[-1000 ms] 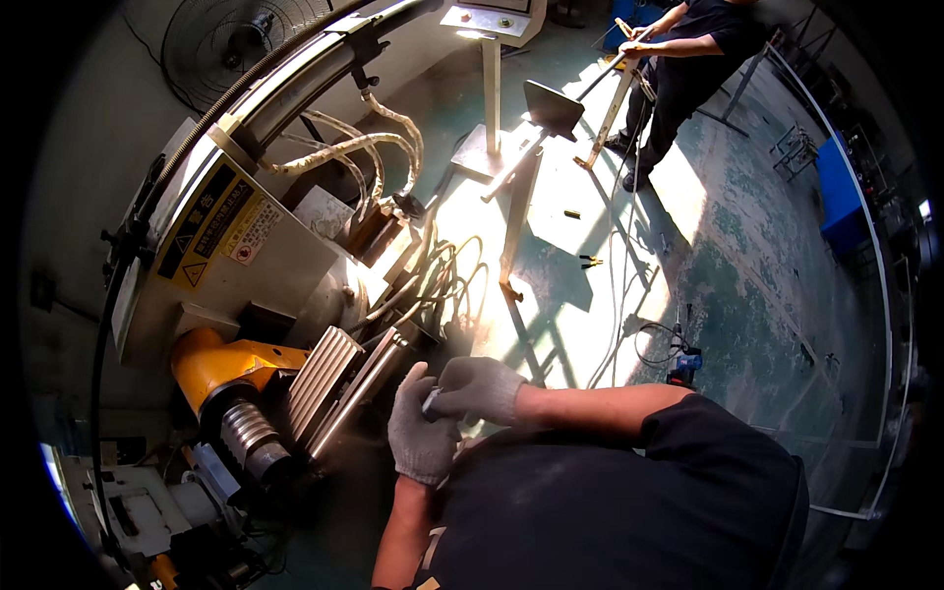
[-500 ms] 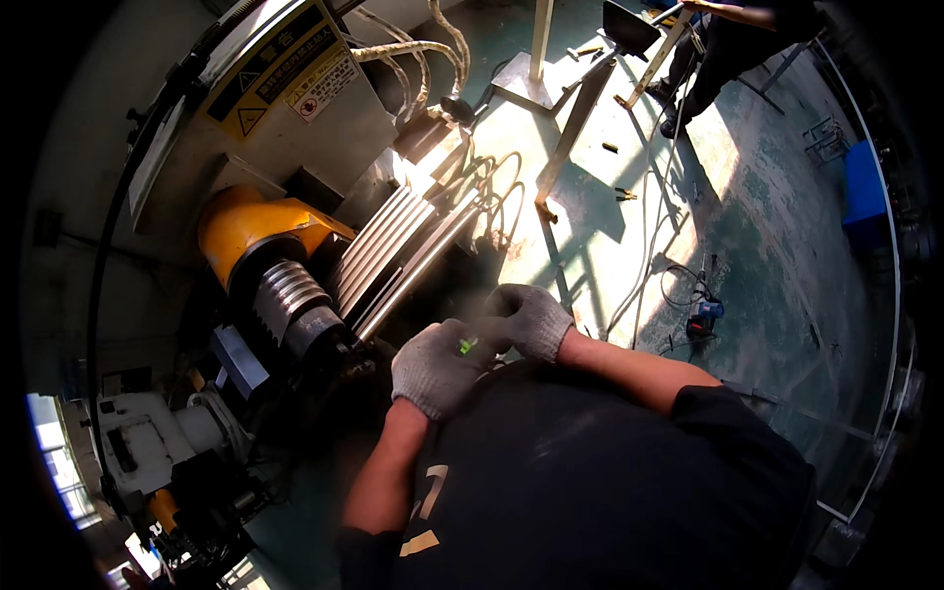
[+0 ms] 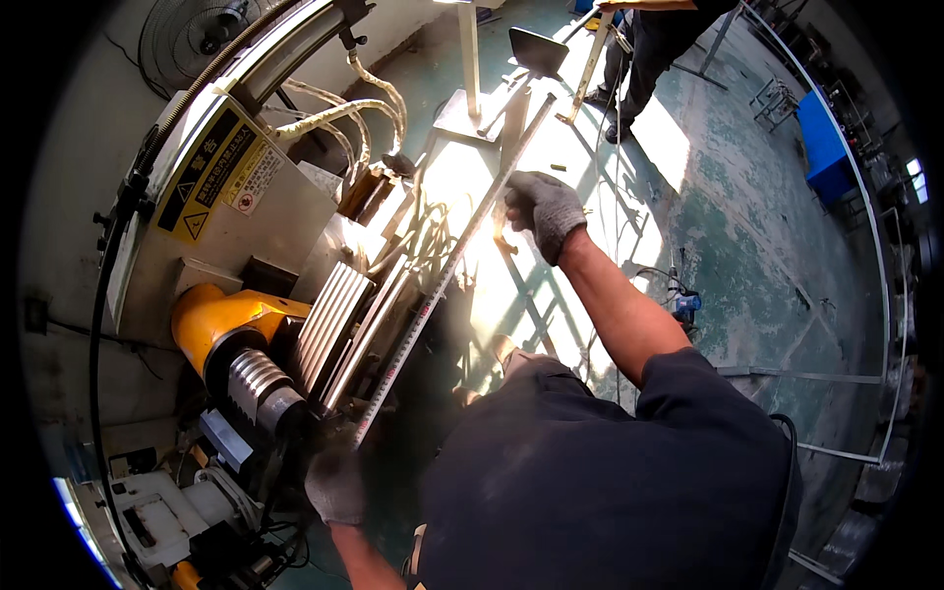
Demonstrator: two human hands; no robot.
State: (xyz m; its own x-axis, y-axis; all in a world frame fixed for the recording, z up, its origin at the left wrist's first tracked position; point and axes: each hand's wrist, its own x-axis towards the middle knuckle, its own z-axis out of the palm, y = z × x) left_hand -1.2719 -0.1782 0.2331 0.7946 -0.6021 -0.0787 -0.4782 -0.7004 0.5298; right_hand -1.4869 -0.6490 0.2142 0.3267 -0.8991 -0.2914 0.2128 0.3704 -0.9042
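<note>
Both my hands wear grey knitted gloves and are well apart. A long, pale tape measure blade stretches diagonally between them, with markings along its edge. Its lower end meets my left hand, which is smeared by motion but closed around that end; no case can be made out there. My right hand is raised farther ahead, fingers curled, close beside the blade. Whether it pinches anything is hidden. Beyond my right hand the blade runs on up toward a metal frame.
On the left stands a machine with an orange guard, a ribbed metal block and a yellow-black warning plate. Cable hoses hang behind it. A person stands by a metal frame. A blue power tool lies on the floor.
My hands were together around a small green item; now they are spread apart, the left toward the lower left, the right up and forward. The tape blade now shows extended. My view has shifted.
</note>
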